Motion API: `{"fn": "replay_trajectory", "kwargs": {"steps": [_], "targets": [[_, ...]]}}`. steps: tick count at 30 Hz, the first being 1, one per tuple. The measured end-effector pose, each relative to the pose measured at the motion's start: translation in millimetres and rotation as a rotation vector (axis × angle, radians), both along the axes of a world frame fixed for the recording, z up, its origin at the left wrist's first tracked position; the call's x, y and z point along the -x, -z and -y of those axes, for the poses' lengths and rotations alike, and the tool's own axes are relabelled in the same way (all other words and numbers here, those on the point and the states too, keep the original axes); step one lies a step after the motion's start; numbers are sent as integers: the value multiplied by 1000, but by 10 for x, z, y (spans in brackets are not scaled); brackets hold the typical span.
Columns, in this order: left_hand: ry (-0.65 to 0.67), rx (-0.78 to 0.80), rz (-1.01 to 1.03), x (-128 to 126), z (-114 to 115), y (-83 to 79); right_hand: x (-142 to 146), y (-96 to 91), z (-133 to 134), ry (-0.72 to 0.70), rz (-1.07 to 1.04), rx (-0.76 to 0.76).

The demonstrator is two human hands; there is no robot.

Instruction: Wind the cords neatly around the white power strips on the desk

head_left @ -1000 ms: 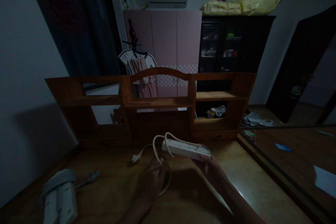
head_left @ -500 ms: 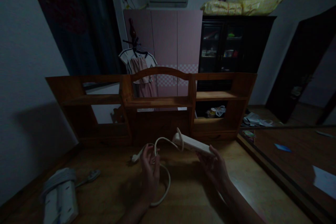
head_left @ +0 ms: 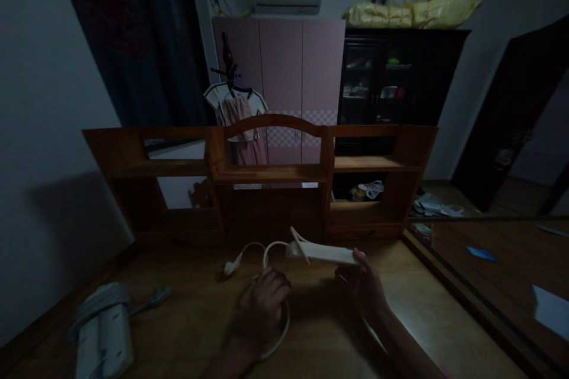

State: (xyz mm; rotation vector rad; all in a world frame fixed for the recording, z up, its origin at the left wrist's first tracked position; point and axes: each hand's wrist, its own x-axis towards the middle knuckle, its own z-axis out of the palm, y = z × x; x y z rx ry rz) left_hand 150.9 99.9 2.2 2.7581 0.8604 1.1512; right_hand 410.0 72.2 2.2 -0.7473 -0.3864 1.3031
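Observation:
My right hand (head_left: 365,287) pinches the near end of a white power strip (head_left: 331,253), holding it roughly level above the wooden desk. A loop of its white cord (head_left: 271,247) wraps round the strip's far end. Lower and to the left, my left hand (head_left: 268,296) has its fingers curled in on the cord, knuckles up; the exact grip is hidden. The cord's plug (head_left: 229,268) rests on the desk beyond my left hand. A second power strip (head_left: 105,334), with a grey cord wound round its top, lies at the far left.
A wooden shelf unit (head_left: 271,174) with open compartments stands along the desk's back. The desk (head_left: 186,331) has a raised edge on the right, with papers (head_left: 551,308) on the brown surface beyond. A wall (head_left: 53,201) borders the left side.
My left hand has turned knuckles up and closed on the cord, shifting slightly right. The power strip has swung flatter in my right hand, its far end lower.

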Motion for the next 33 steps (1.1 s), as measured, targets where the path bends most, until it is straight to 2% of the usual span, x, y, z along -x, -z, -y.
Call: {"fn": "replay_trajectory", "kwargs": {"steps": [4, 7, 10, 14, 21, 25, 29, 33], "targets": [[-183, -60, 47, -60, 1, 104, -17, -2, -11, -13, -5, -46], [-378, -145, 110, -112, -42, 208, 7, -12, -20, -102, 7, -164], [-458, -136, 229, -138, -99, 267, 58, 5, -10, -205, 57, -252], [-446, 0, 424, -121, -144, 285, 130, -3, 58, -251, 143, -226], [-426, 276, 568, -91, -122, 257, 204, -192, 210, -339, 307, -276], [-395, 268, 599, -97, -144, 278, 209, -183, 215, -320, 318, -269], [-427, 230, 576, -64, -214, 303, 229, -200, 201, -256, 304, -248], [-317, 237, 552, 21, -294, 242, 278, -280, 182, -137, 237, -241]]}}
